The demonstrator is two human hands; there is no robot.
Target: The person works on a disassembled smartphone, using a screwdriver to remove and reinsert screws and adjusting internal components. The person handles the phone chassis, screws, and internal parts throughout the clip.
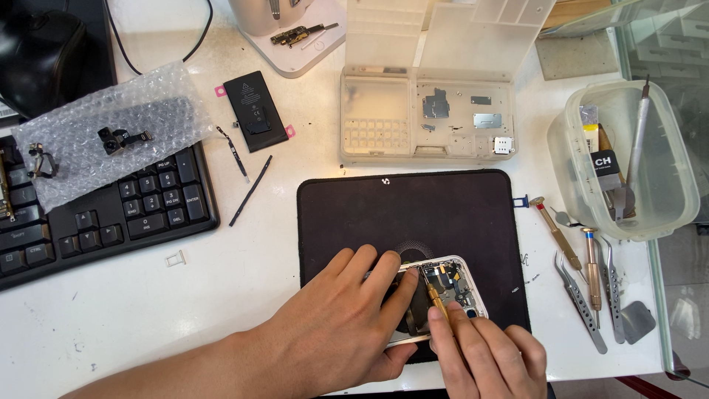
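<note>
Low in the frame, just right of centre, an opened phone (443,295) with its inner parts bared lies on a black mat (413,214) on the white table (221,295). The left hand (347,325) lies flat over the phone's left half, fingers (380,270) spread slightly and pressing down on it. The right hand (487,362) comes in from the bottom edge, its fingers pressed together and pinching a gold-handled screwdriver (436,295) whose tip stands inside the phone. Above the mat, a clear plastic parts box (428,111) sits open, with small metal plates in its compartments. At the upper left of centre lies a black battery (255,111), and left of it a sheet of bubble wrap (111,133) carrying small parts overlaps a black keyboard (111,214). At the right, a clear tub (628,162) holds tools, with tweezers (580,299) and more screwdrivers (591,270) below it.
</note>
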